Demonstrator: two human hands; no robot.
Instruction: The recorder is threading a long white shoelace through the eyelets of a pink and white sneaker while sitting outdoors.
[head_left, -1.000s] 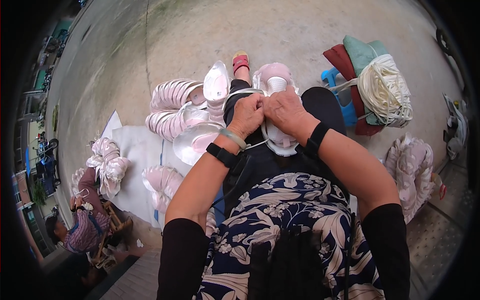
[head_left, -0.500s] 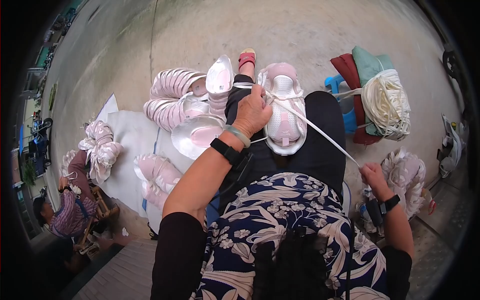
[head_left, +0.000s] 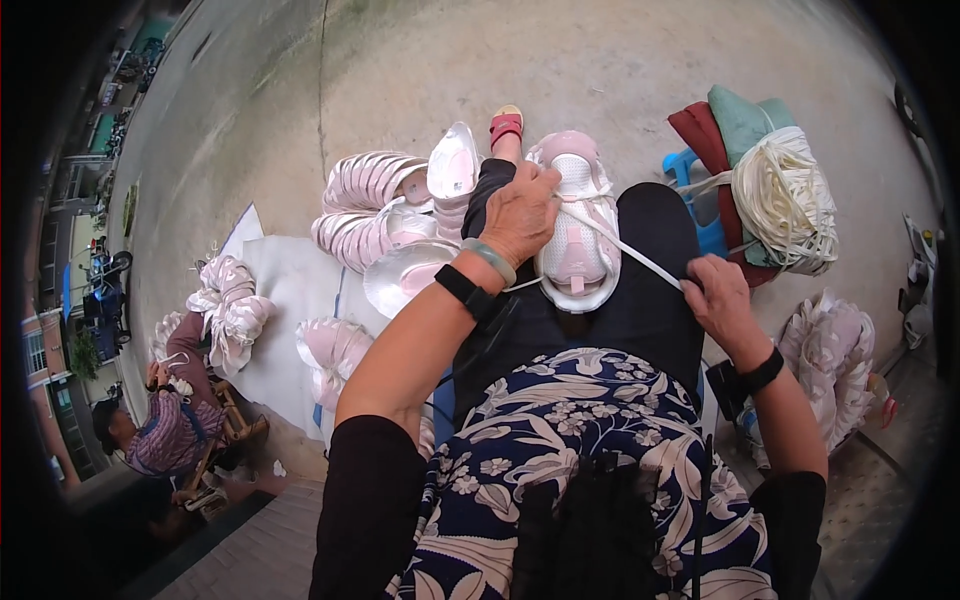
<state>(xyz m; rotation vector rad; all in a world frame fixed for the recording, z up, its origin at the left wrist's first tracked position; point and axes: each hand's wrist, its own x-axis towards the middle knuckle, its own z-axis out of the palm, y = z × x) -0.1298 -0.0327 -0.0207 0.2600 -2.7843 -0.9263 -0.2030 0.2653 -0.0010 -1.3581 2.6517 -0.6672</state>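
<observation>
A white and pink shoe upper (head_left: 574,235) lies over my lap, its heel end toward me. My left hand (head_left: 518,215) is closed at its left edge, fingertips pressed on the eyelet side. Whether a lace is also inside those fingers is hidden. From the upper, a flat white shoelace (head_left: 635,256) runs tight to the right. Its far stretch ends at my right hand (head_left: 722,303), which pinches it above my right thigh. Another short bit of lace (head_left: 524,285) sticks out at the upper's left side.
Nested rows of pink and white uppers (head_left: 372,212) stand left of my leg by a white sheet (head_left: 300,290). At right, a blue stool (head_left: 708,236) bears folded cloth and a bundle of white laces (head_left: 785,200). More bundled uppers (head_left: 828,350) lie right; another person (head_left: 175,430) sits far left.
My right hand has come up and inward, nearer the shoe upper, so the lace stretch is shorter. My left hand has shifted slightly along the upper's edge. The whole view has shifted a little.
</observation>
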